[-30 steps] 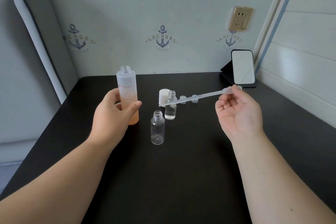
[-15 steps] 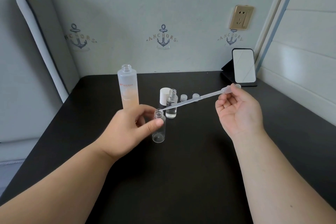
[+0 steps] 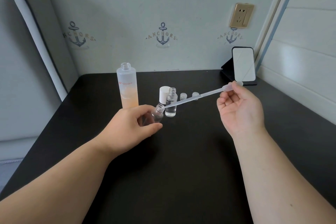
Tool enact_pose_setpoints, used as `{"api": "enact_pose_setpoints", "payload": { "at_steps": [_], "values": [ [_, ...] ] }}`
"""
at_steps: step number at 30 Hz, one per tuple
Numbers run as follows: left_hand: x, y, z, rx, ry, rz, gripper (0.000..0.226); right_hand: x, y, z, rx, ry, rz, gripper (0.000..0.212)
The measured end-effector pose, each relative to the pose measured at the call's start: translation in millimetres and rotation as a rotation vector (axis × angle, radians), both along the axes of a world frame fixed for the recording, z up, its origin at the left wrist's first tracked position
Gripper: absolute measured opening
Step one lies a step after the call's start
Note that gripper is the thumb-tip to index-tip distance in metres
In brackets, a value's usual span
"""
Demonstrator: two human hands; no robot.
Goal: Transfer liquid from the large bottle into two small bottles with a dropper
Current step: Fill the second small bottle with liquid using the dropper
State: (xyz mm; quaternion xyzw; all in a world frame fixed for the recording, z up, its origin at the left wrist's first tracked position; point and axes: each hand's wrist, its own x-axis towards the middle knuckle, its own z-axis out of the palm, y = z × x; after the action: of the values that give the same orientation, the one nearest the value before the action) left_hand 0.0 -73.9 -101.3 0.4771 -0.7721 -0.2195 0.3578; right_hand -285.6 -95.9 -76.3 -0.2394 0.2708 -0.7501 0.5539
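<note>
Fingers [image 3: 226, 99] of the right hand [image 3: 240, 112] pinch the bulb end of the dropper [image 3: 198, 96]; its tip lies at the mouth of the empty bottle [image 3: 157, 113]. Fingers of the left hand [image 3: 131, 127] are curled round this bottle, which is tilted with its neck toward the tip and appears lifted off the surface [image 3: 181, 160]

Step in hand, as judged: discharge into the empty bottle. Whether the tip is inside the neck or only touching the rim cannot be told

The large bottle [image 3: 128, 85] stands uncapped behind the left hand, holding pale orange liquid in its lower part. Just beside the tilted bottle stands a second small bottle [image 3: 171, 102], open, with clear liquid low in it. A white cap [image 3: 163, 94] stands behind it, and two small caps [image 3: 189, 96] lie under the dropper's shaft

Next move calls for:
- seating the tip inside the neck
- a slow squeeze of the bulb
- a steady left hand; the narrow mouth leaves little margin for a spill
</note>
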Motion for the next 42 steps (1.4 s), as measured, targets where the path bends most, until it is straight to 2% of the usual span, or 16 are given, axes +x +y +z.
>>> {"api": "enact_pose_setpoints", "payload": {
  "at_steps": [15,33,39,42],
  "values": [
    [-1.8,-4.6,-4.9,-0.069,-0.038,0.045,0.019,-0.7,-1.5,-2.0,0.005,0.065,-0.002,0.027],
    [1.8,-8.7,-7.4,-0.077,-0.046,0.051,0.020,2.0,-0.5,-1.9,0.047,0.111,-0.058,0.015],
    [1.6,-9.6,-5.8,-0.077,-0.036,0.039,0.016,2.8,-0.8,0.5,0.040,0.139,-0.060,0.025],
    [1.4,-9.4,-5.6,-0.075,-0.041,0.042,0.014,2.6,-0.3,0.8,0.042,0.152,-0.073,0.023]
  ]
}}
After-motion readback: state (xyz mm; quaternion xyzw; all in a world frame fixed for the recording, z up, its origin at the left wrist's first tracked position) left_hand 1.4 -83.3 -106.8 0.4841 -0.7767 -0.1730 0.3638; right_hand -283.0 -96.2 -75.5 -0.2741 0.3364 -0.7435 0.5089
